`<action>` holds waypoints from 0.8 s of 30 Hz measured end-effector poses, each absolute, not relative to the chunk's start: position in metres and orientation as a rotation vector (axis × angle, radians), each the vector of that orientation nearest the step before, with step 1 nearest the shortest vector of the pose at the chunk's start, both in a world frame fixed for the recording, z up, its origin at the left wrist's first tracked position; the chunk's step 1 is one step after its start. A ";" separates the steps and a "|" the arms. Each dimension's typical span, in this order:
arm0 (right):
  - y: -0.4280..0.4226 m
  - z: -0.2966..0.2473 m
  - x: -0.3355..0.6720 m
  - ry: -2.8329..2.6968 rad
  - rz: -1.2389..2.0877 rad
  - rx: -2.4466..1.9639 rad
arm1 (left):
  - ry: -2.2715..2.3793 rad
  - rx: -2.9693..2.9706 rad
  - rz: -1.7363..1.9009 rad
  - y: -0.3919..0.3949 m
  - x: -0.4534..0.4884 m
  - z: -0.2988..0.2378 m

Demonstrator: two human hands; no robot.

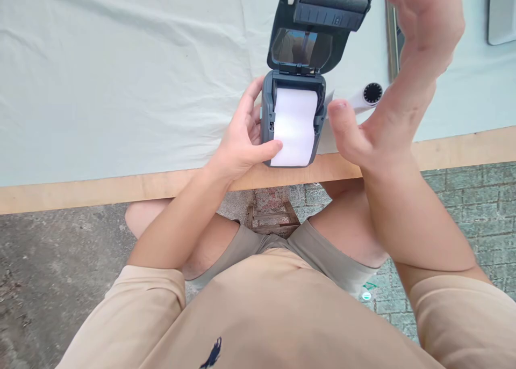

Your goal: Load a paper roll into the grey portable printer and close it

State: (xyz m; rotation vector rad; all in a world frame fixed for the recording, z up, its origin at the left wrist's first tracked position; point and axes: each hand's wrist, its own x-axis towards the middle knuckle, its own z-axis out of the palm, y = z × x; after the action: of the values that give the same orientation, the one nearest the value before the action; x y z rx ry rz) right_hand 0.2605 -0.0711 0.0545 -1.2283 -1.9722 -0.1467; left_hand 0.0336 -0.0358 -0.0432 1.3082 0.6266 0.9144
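A dark grey portable label printer (pixel 265 106) stands near the table's front edge with its lid (pixel 342 41) swung up, away from me. White paper (pixel 296 124) lies in its open bay, and the end hangs over the front lip. My left hand (pixel 242 135) grips the printer's left side, with the thumb pressing on the paper. To the right, my right hand (pixel 403 84) is raised with fingers apart and holds nothing. Close behind that hand lies a white roll (pixel 357 99) with a black toothed core end.
A pale cloth (pixel 121 89) covers the table, with its bare wooden edge (pixel 97 192) in front of me. A dark framed object (pixel 392 41) lies partly behind my right hand. The corner of a grey device (pixel 502 14) shows at the upper right.
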 end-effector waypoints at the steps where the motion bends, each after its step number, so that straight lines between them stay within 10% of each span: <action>1: -0.070 0.054 0.261 -1.972 -0.142 -1.208 | 0.638 1.300 0.919 -0.036 0.034 -0.043; 24: -0.065 0.039 0.258 -2.035 -0.298 -1.167 | 0.574 1.377 0.904 -0.037 0.036 -0.058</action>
State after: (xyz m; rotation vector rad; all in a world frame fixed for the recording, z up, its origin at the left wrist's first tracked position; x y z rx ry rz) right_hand 0.2583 -0.0652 0.0391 -1.1671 -2.0355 -0.2984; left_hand 0.0362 -0.0369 -0.0577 1.3772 0.5742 0.9044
